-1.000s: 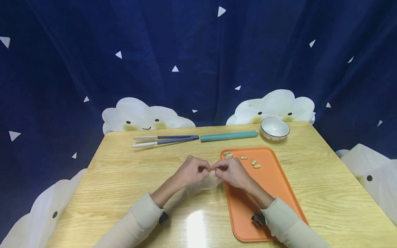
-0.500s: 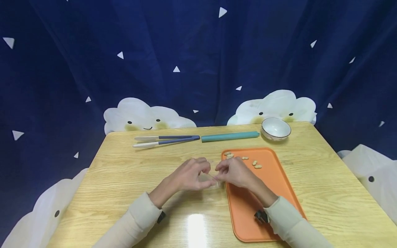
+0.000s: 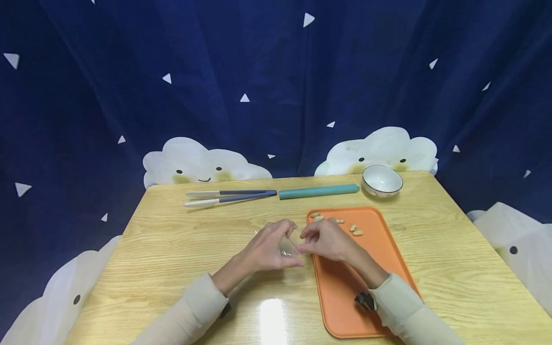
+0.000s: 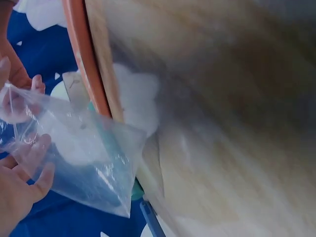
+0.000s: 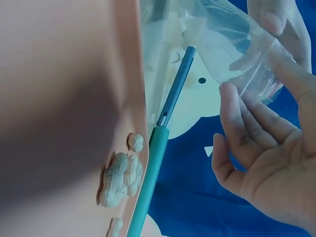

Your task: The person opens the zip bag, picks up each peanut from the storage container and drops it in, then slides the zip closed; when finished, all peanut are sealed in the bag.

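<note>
Just left of the orange tray (image 3: pixel 345 306), a clear plastic bag (image 4: pixel 98 148) is held above the worktop (image 3: pixel 185 244). Over the tray's left edge, the right hand (image 3: pixel 327 242) pinches the bag's edge between its fingers; left of the tray, the left hand (image 3: pixel 267 247) has its fingers parted beside the bag.

Head view faces forward-down; close wrist views share the bag (image 4: pixel 94 148).

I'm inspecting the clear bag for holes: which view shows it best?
The left wrist view: most of the clear bag shows large there, including two bottom corners. The right wrist view crops it at the top; the head view gives only small glints.
</note>
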Tool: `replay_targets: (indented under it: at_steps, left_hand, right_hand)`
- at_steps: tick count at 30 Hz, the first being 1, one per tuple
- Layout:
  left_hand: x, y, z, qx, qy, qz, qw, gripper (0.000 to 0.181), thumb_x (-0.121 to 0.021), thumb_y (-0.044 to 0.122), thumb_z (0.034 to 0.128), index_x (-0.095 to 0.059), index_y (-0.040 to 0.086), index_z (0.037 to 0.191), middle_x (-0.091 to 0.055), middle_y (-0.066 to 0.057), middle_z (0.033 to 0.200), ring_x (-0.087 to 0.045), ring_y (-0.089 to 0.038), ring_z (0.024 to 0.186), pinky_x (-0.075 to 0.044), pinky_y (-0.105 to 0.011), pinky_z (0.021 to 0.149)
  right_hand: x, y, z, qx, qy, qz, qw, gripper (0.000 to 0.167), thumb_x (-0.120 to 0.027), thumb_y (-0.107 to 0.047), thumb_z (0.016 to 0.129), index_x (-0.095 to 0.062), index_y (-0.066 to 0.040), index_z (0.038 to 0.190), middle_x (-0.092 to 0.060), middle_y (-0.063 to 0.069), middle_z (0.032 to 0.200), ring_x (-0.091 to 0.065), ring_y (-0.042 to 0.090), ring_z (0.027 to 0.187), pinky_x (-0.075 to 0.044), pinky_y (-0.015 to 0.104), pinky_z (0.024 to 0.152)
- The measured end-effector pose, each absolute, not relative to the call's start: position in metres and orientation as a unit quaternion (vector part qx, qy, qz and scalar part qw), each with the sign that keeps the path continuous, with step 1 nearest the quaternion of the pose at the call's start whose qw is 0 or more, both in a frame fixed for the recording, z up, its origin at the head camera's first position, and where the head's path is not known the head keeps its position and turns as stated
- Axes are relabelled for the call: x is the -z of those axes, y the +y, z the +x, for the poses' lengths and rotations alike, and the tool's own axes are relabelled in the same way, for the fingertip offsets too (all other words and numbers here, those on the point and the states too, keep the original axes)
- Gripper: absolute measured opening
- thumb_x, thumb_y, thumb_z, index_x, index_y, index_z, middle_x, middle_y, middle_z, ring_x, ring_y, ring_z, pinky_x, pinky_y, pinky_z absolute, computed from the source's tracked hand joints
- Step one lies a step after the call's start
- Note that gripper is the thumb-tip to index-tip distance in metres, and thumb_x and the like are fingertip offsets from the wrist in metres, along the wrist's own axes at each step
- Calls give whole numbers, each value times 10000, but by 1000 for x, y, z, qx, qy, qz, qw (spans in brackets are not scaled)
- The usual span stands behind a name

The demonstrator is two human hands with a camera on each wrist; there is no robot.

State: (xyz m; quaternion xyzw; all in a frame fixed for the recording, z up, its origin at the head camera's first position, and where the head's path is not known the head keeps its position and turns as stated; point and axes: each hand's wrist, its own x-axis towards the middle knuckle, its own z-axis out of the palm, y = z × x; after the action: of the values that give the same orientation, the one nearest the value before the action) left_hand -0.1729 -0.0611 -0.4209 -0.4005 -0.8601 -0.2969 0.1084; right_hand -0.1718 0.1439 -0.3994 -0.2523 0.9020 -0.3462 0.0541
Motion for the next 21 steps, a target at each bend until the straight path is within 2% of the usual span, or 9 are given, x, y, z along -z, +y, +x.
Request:
replay_targets:
  at_steps: [4,8,11,16,21]
  left_hand:
    - [422,-58,-169,323,-868,-370,70,696,-824,402,678,-499,80,1201,-641,-83,1138,-624,-205,951,-514,-313,797]
    - [424,-57,-168,331,-874,-352,46,891,-807,420,698,-377,99,1409,-616,-57,1192,-597,-192,1065,-497,-372,896]
    - [426,-57,-167,325,-882,-339,46,923,-797,464,690,-376,92,1423,-620,-48,1204,-589,-190,1100,-456,-407,938]
    - [429,-60,-167,296,-899,-320,42,848,-745,574,685,-476,118,1348,-636,-20,1193,-605,-155,1057,-430,-360,876]
    - [430,-63,-170,301,-900,-314,23,804,-728,586,697,-508,125,1318,-652,-8,1146,-603,-124,1010,-433,-358,874]
  right_hand:
    - [401,144,-170,337,906,-251,47,406,-788,-376,741,-710,-24,926,-682,-43,752,-588,22,661,-494,180,622]
    - [403,143,-170,339,909,-236,51,458,-792,-424,721,-713,-33,946,-658,-65,736,-572,35,651,-490,182,614]
    - [405,143,-169,345,908,-233,50,462,-800,-427,709,-715,-39,943,-649,-71,719,-570,41,646,-487,185,607]
    - [408,143,-170,352,904,-238,41,425,-805,-425,704,-716,-67,915,-651,-77,715,-572,29,641,-490,185,606]
    - [407,148,-171,370,892,-254,47,340,-760,-379,776,-714,-85,939,-675,-69,770,-600,21,693,-507,190,651]
